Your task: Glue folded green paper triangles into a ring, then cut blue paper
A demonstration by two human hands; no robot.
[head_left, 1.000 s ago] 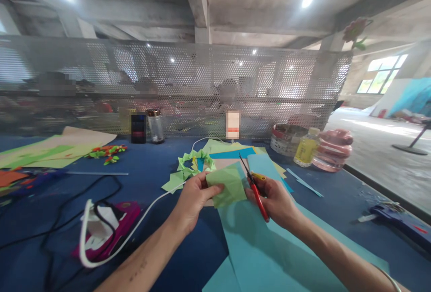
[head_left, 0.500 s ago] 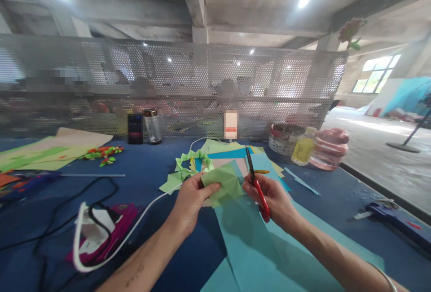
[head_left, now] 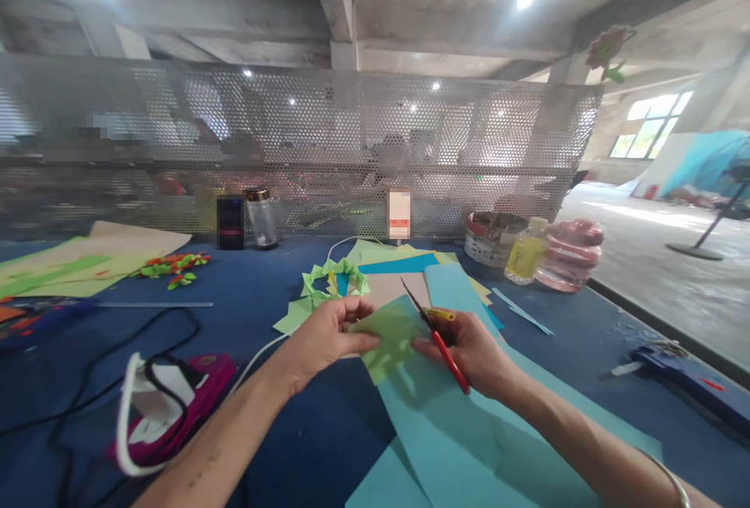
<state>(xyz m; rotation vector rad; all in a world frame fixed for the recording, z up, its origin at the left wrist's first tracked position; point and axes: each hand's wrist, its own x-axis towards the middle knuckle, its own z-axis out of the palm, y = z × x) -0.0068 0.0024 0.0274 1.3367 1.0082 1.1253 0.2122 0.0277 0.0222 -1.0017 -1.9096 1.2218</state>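
Note:
My left hand [head_left: 337, 332] pinches the left side of a light green square of paper [head_left: 391, 338] between thumb and fingers. In my right hand [head_left: 466, 348] are red-handled scissors [head_left: 446, 358], their dark blades pointing up and to the left, above the paper's right corner. A small yellow object [head_left: 438, 314] also sits in the right hand's fingers; its kind is unclear. The right fingertips touch the paper's right edge. Beneath both hands lie large light blue sheets [head_left: 469, 430]. Behind the left hand stands a ring of folded green paper [head_left: 316, 281].
A purple power strip [head_left: 202, 398] with white and black cables lies at left. At right are a yellow bottle [head_left: 526, 254], a pink bottle [head_left: 568, 258], a round basket [head_left: 489, 242] and a blue glue gun [head_left: 685, 383]. A perforated metal screen [head_left: 328, 141] closes the table's back.
The green square has turned and tilted in my hands. The scissors swung upright, then leaned back to the left. The view has shifted slightly to the right.

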